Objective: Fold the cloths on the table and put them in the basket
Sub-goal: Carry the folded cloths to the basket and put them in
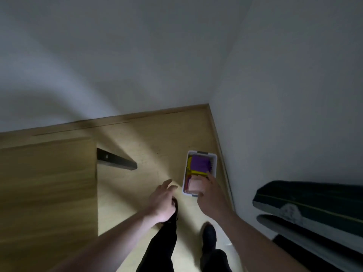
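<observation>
Folded cloths (200,163) (purple, yellow, pink) inside rectangular white basket (214,163)

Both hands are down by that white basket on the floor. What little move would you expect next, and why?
Probably the right hand lets go of the pink cloth and lifts away. That cloth already lies inside the basket, beside the purple cloth and yellow one, while the left hand hangs open beside it.
</observation>
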A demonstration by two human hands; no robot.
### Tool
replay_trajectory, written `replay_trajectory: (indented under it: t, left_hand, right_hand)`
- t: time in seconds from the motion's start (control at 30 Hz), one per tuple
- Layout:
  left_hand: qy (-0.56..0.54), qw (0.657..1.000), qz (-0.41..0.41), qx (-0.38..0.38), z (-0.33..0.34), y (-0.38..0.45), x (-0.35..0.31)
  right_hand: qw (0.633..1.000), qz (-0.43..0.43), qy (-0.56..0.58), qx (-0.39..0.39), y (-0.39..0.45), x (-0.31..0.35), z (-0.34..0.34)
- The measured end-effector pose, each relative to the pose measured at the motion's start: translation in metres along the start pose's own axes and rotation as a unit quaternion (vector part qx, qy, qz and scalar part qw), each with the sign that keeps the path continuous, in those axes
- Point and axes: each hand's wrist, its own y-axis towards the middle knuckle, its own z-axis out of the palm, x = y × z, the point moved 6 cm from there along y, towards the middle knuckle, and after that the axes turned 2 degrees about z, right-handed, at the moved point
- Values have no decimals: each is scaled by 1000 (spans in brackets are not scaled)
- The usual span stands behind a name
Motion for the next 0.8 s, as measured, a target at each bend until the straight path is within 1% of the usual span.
replay_trajectory:
  t: [0.1,0.2,0.3,0.43,0.57,0.67,0.8]
  left_hand:
    - [-12,999,-8,-32,-15,-78,-15]
    - [-21,996,-15,-84,-19,-138,-28]
    - [-27,990,-20,-137,-3,-207,-44]
    - [-24,983,-34,-179,37,-292,-57]
    - [-37,981,-64,-180,77,-357,-56]
    - [-36,980,-95,-171,108,-410,-52]
    - [-67,966,-136,-209,144,-479,-31]
  right_hand:
    - [1000,-20,0,-2,-70,29,-20]
    - [998,-54,-17,7,-129,31,-22]
    - [996,-71,-44,28,-191,18,-19]
    - [992,-108,-58,38,-257,1,-19]
    - [988,-133,-60,56,-308,-3,-13]
    - [982,-137,-103,85,-354,-3,-2]
    - [969,-185,-127,100,-413,8,23]
